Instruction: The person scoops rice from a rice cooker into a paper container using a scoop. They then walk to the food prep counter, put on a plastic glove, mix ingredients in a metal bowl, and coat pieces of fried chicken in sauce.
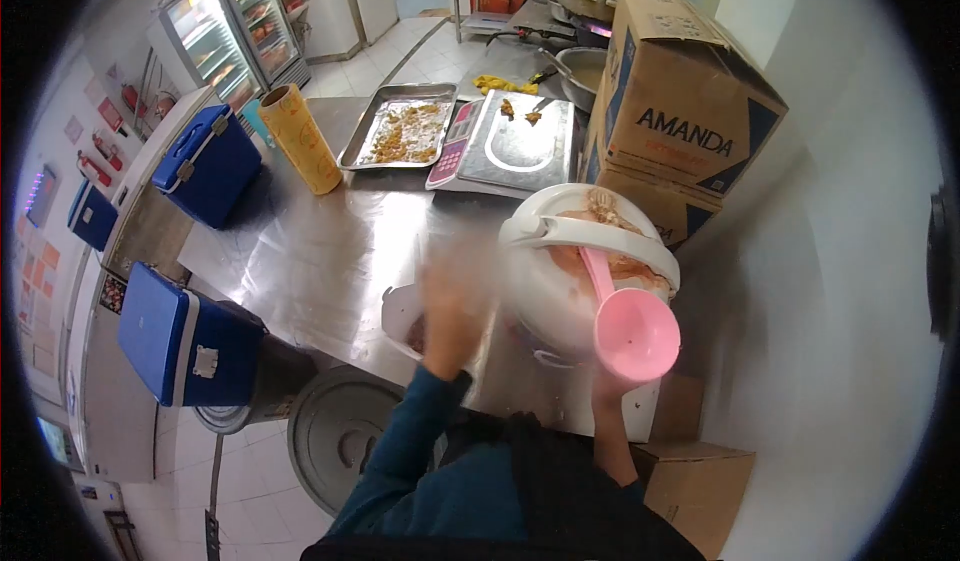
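My left hand point(458, 286) is smeared by motion above the steel table, so its fingers do not show clearly. Partly behind it stands a small open white carton point(398, 313) with something dark inside. To the right is a large round white tub point(535, 286) with a carrying handle and brown smears on top. A pink ladle point(637, 336) lies with its handle over the tub and its bowl toward me. Just below that bowl is my right hand point(607, 389), its fingers hidden by the bowl; whether it holds anything I cannot tell.
Behind the tub sit a scale point(520, 141), a steel tray point(350, 151) with yellowish-brown crumbs and a yellow roll point(300, 146). Cardboard boxes point(690, 111) stack on the right by the wall. Blue coolers point(160, 336) and a grey lidded bin point(330, 441) stand left.
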`<state>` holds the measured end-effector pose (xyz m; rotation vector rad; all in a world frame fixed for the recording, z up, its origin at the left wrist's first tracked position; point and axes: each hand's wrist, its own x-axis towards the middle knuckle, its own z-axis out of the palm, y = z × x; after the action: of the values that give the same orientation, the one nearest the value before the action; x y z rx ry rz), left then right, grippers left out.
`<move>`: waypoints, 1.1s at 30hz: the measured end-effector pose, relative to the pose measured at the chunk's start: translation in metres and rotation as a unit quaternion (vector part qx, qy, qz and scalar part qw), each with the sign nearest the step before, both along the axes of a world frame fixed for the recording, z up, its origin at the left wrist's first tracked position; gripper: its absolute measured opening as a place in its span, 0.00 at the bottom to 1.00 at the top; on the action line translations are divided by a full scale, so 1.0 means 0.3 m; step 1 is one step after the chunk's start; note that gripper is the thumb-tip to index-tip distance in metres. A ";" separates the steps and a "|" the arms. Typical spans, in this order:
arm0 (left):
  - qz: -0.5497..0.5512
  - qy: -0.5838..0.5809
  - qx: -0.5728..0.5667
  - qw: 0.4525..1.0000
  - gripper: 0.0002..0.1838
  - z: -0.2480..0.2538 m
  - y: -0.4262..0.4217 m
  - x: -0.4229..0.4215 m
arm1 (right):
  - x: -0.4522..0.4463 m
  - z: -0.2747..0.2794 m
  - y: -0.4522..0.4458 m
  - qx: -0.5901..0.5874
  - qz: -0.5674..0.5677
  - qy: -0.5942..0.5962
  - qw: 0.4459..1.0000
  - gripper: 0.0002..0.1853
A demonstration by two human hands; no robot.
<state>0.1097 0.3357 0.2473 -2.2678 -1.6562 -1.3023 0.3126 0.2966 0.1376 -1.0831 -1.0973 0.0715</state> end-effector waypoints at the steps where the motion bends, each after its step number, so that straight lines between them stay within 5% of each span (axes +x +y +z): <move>1: 0.018 -0.052 -0.035 0.998 0.20 -0.029 -0.001 -0.062 | -0.015 0.065 -0.007 0.031 0.036 -0.010 0.999 0.41; 3: 0.056 -0.158 -0.101 0.981 0.21 -0.093 0.009 -0.157 | -0.014 0.011 -0.014 -0.035 0.067 0.051 0.996 0.35; 8: -0.118 -0.128 -0.049 0.984 0.25 -0.008 0.167 0.028 | -0.025 -0.026 -0.014 -0.069 -0.002 0.009 0.998 0.26; 17: -0.104 -0.163 0.005 0.981 0.26 -0.155 0.240 0.147 | -0.063 0.022 0.012 -0.017 -0.070 0.001 0.997 0.29; 20: -0.182 -0.163 -0.072 0.967 0.27 -0.122 0.225 0.084 | -0.092 0.100 -0.018 -0.136 0.008 0.172 0.976 0.31; 23: -0.114 -0.237 -0.054 0.963 0.30 -0.057 0.102 -0.097 | -0.106 -0.005 -0.037 0.059 -0.031 -0.027 0.997 0.34; 25: 0.076 -0.247 -0.047 0.965 0.31 -0.090 -0.001 -0.245 | -0.112 -0.088 -0.086 0.122 0.074 -0.165 0.976 0.39; 26: 0.148 -0.292 -0.071 0.942 0.34 -0.187 -0.017 -0.335 | -0.151 -0.103 -0.110 0.145 0.174 -0.259 0.939 0.43; 28: 0.163 -0.354 -0.167 0.906 0.35 -0.380 -0.055 -0.394 | -0.231 -0.083 -0.104 -0.060 0.370 -0.365 0.852 0.50; 30: 0.067 -0.461 -0.288 0.837 0.31 -0.560 -0.079 -0.409 | -0.361 0.008 -0.088 -0.238 0.387 -0.268 0.849 0.58; 33: 0.034 -0.603 -0.401 0.689 0.27 -0.439 -0.146 -0.352 | -0.476 -0.186 0.030 -0.191 0.409 -0.176 0.875 0.65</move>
<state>0.0040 0.2919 0.1156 -1.3126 -3.1236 -2.7984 0.1698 0.3054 0.0817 -0.9160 -1.8777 0.8215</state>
